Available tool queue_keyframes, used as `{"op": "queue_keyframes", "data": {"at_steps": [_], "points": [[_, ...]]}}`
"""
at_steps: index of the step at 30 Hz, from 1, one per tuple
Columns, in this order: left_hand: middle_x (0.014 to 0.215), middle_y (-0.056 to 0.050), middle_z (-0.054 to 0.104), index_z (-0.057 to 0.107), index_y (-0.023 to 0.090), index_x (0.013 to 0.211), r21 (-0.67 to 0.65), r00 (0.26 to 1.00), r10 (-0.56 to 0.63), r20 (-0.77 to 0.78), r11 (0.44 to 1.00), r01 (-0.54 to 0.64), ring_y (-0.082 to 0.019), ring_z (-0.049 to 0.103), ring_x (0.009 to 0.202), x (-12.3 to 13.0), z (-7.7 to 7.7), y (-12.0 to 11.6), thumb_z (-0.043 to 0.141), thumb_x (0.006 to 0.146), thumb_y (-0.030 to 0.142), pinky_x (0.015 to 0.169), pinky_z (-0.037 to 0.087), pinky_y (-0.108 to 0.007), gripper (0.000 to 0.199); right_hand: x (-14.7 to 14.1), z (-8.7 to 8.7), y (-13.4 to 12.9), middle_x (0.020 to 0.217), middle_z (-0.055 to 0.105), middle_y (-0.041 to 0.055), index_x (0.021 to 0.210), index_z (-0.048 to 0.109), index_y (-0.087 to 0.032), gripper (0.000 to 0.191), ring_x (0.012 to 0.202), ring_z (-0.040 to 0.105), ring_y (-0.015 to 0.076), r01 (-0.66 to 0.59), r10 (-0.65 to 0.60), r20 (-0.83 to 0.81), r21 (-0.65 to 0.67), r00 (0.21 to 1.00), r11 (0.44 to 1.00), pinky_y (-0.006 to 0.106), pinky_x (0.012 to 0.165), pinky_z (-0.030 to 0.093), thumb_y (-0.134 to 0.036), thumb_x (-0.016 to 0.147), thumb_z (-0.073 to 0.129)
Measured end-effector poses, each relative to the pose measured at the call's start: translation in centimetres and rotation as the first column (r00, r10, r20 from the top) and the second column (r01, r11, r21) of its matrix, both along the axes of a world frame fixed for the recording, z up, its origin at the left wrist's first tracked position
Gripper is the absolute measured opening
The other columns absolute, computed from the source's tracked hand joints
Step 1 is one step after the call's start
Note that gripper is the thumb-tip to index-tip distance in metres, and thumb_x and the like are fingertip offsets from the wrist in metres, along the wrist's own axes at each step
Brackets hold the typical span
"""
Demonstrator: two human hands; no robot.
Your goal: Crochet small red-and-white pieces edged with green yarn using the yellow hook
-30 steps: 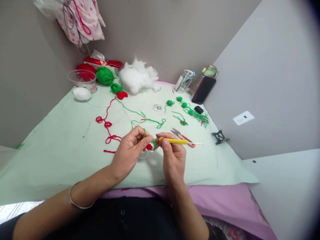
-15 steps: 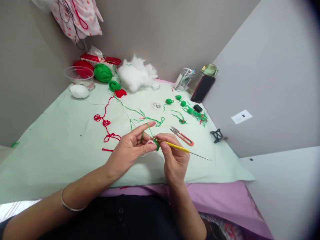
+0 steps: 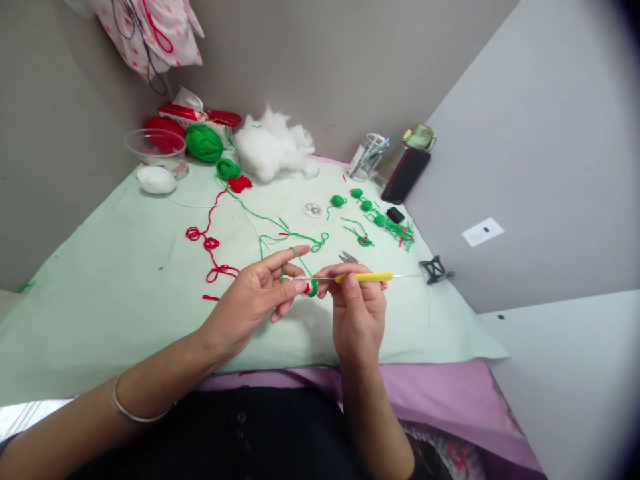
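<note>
Between the thumb and fingers of my left hand (image 3: 260, 290) is a small crochet piece (image 3: 313, 288) in green, red and white. Green yarn (image 3: 301, 262) runs from my raised left index finger down to that piece. My right hand (image 3: 361, 307) grips the yellow handle of a crochet hook (image 3: 367, 277), held nearly level. Its metal shaft points left and meets the piece; the very tip is hard to make out. Thread snips (image 3: 349, 258) lie behind my right hand, mostly covered by it.
Red yarn (image 3: 212, 243) trails at the left, near a white yarn ball (image 3: 157, 180) and green yarn balls (image 3: 205, 143). White stuffing (image 3: 273, 147) sits at the back. Several small green crochet balls (image 3: 367, 205), a phone (image 3: 406, 175) and a cup of pens (image 3: 369, 157) stand or lie right.
My right hand has turned and shifted slightly right, bringing the hook from a downward slant to nearly level. The snips are now mostly covered. My left hand keeps its hold on the piece.
</note>
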State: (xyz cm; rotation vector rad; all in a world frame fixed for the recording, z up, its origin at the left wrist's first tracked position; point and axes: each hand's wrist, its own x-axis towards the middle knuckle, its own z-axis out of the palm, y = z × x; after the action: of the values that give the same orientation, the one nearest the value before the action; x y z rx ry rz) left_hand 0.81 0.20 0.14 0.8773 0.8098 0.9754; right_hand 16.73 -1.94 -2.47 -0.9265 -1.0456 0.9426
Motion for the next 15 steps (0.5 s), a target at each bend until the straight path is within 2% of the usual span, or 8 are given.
{"op": "queue_keyframes", "data": {"at_steps": [6, 8, 11, 15], "points": [[0.089, 0.002, 0.061, 0.07, 0.023, 0.136, 0.022, 0.999, -0.047, 0.01, 0.999, 0.047, -0.007, 0.058, 0.056, -0.2, -0.1, -0.2, 0.08, 0.085, 0.024, 0.051, 0.05, -0.021, 0.052, 0.5, 0.4, -0.5, 0.088, 0.076, 0.0025, 0.096, 0.069, -0.023, 0.021, 0.069, 0.069, 0.0145, -0.019, 0.016, 0.044, 0.064, 0.999, 0.998, 0.032, 0.069, 0.058, -0.036, 0.104, 0.054], [0.094, 0.002, 0.061, 0.069, 0.026, 0.137, 0.061, 0.999, -0.041, -0.017, 0.997, 0.041, -0.007, 0.06, 0.058, -0.3, -0.3, -0.2, 0.08, 0.086, 0.024, 0.055, 0.053, -0.022, 0.052, 0.5, 0.7, -0.9, 0.091, 0.076, 0.0022, 0.099, 0.07, -0.024, 0.02, 0.071, 0.07, 0.0147, 0.023, -0.038, 0.14, 0.108, 0.989, 0.994, 0.033, 0.071, 0.059, -0.032, 0.105, 0.052], [0.095, 0.003, 0.059, 0.069, 0.031, 0.136, 0.125, 0.999, -0.022, -0.05, 0.992, 0.028, -0.007, 0.063, 0.061, -0.3, -0.3, -0.2, 0.079, 0.087, 0.023, 0.061, 0.056, -0.022, 0.051, 0.4, 0.9, -1.5, 0.095, 0.076, 0.0026, 0.104, 0.072, -0.026, 0.022, 0.075, 0.072, 0.0157, 0.072, -0.138, 0.329, 0.205, 0.934, 0.976, 0.035, 0.073, 0.059, -0.026, 0.106, 0.05], [0.091, 0.004, 0.059, 0.071, 0.031, 0.133, 0.168, 0.996, 0.005, -0.094, 0.986, 0.011, -0.007, 0.065, 0.064, -0.2, -0.1, -0.3, 0.075, 0.089, 0.02, 0.068, 0.056, -0.022, 0.046, 0.3, 0.4, -1.7, 0.098, 0.076, 0.0033, 0.115, 0.069, -0.03, 0.027, 0.088, 0.074, 0.0188, 0.014, -0.205, 0.478, 0.374, 0.854, 0.927, 0.038, 0.079, 0.06, -0.016, 0.104, 0.049]]}}
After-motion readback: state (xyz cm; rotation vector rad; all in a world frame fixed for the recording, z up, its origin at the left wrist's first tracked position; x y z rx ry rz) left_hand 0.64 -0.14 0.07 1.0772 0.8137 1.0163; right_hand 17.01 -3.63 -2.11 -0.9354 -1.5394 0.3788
